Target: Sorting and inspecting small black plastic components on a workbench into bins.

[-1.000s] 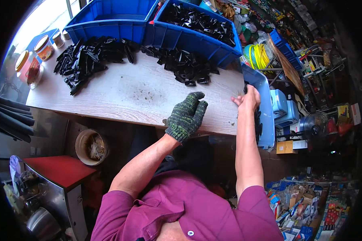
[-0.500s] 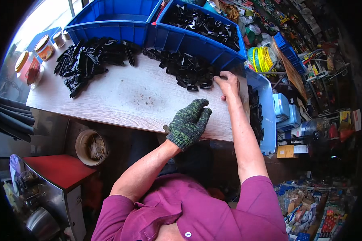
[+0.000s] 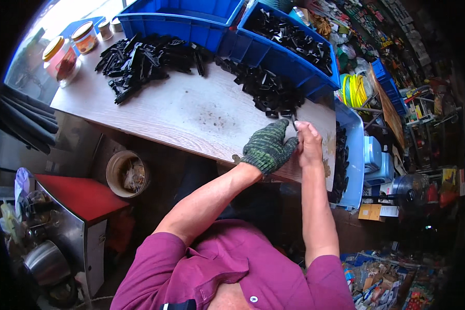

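My left hand (image 3: 269, 148), in a dark green knitted glove, is over the table's front edge, its fingers and thumb apart with nothing visible between them. Close beside it, my bare right hand (image 3: 310, 144) pinches a small black plastic piece (image 3: 294, 122) at its fingertips; most of the piece is hidden. Just beyond both hands lies a heap of short black plastic pieces (image 3: 274, 93). A second heap, of longer black plastic strips (image 3: 144, 62), covers the table's far left part.
Two blue crates stand along the back, one with a bare inside wall (image 3: 181, 23), the other crate (image 3: 274, 57) full of black pieces. A light blue bin (image 3: 354, 155) adjoins the table's (image 3: 191, 119) right end. Jars (image 3: 62, 59) stand far left; a bucket (image 3: 113, 175) is below.
My right hand has drawn back from the heap toward me, bringing a small black piece beside my gloved left hand. The view has shifted, so the table appears farther right.
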Tool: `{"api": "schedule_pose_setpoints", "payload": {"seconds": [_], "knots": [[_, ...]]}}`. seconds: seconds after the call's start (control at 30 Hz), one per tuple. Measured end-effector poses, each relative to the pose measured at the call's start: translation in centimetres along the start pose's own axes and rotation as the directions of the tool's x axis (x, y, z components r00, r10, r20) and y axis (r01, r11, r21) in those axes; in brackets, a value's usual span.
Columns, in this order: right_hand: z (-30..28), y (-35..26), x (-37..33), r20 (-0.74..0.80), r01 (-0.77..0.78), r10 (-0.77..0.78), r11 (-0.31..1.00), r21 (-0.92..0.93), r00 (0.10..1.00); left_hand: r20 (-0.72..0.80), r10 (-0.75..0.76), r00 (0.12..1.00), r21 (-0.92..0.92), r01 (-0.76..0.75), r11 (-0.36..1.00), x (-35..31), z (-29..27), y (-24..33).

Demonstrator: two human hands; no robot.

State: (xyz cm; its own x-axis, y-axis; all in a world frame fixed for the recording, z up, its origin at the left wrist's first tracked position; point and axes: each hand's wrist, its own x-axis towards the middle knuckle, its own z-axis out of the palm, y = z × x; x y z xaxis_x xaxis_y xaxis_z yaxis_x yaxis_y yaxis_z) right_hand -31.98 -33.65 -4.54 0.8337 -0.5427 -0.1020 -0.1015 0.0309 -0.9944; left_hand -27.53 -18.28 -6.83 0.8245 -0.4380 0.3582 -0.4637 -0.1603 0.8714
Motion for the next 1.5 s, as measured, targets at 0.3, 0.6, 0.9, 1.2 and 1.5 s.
{"api": "schedule_pose_setpoints", "payload": {"seconds": [0.3,0.6,0.9,1.2,1.5], "knots": [[3.9,-0.9,-3.2,0.018,0.049,-0.050,0.998,0.031,0.999,0.026,0.048,0.999,0.076,-0.050,0.996,0.3,-1.0,0.2],[4.4,0.3,-3.0,0.086,0.005,-0.002,1.000,-0.031,0.996,0.309,0.145,0.940,0.222,-0.219,0.950,0.5,-5.6,-0.4],[5.8,-0.1,-3.7,-0.031,-0.035,0.040,0.991,0.128,0.999,0.021,-0.041,0.999,0.620,0.019,0.784,11.0,-12.9,-4.7],[5.5,-0.4,-3.7,-0.035,-0.046,0.054,0.981,0.190,0.998,0.125,0.274,0.954,0.722,-0.277,0.634,7.5,-14.3,-6.5],[5.8,-0.7,-3.7,-0.070,-0.039,0.053,0.980,0.196,0.996,0.181,0.207,0.961,0.688,-0.274,0.672,4.3,-15.7,-5.0]]}}
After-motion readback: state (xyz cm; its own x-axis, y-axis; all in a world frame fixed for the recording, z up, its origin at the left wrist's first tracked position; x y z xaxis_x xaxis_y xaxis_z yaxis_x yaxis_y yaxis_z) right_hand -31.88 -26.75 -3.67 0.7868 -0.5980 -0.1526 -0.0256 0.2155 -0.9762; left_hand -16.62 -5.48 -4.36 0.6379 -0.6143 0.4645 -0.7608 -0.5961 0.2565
